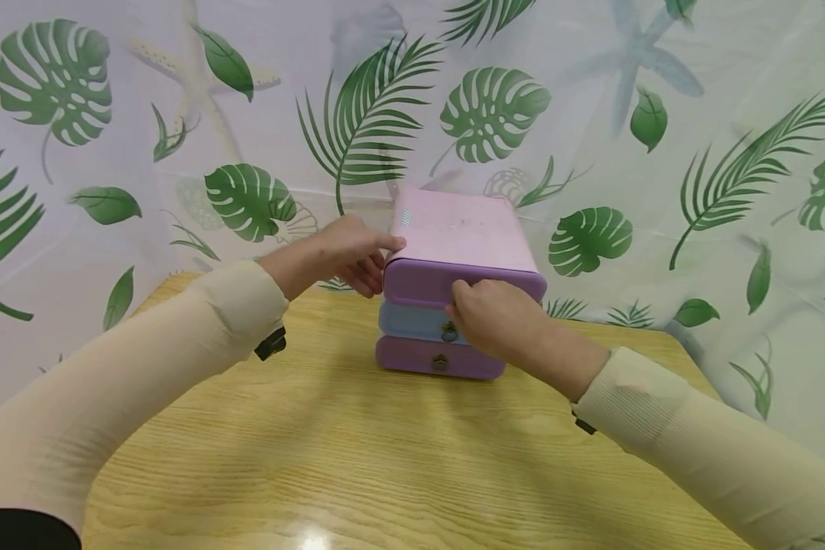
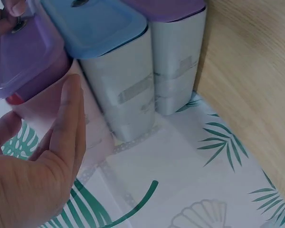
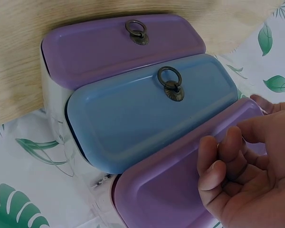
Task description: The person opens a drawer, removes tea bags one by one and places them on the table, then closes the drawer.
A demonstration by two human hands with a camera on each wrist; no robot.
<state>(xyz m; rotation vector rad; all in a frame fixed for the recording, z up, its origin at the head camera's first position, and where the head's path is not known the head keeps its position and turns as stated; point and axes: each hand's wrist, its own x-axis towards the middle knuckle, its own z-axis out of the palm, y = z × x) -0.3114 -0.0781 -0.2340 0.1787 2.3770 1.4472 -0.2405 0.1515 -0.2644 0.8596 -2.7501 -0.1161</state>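
While my right hand (image 1: 498, 317) pinched the pull (image 2: 20, 24) of the slightly open top drawer (image 1: 421, 283), my left hand (image 1: 354, 248) lay straight-fingered against the pink casing (image 1: 464, 229); were that brace too light, a hard tug could have dragged the 3-drawer stack (image 1: 412, 318) across the table (image 1: 302, 443).

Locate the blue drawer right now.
In the head view, the blue drawer sits near centre, between the upper purple drawer and lower purple drawer, its right part behind the right hand.

Two hands (image 1: 357, 254) (image 1: 498, 317), two cream sleeves (image 1: 144, 374) (image 1: 722, 443), two purple drawers (image 1: 419, 284) (image 1: 409, 357), one blue drawer (image 1: 412, 321) and one counter (image 1: 316, 458) are showing.
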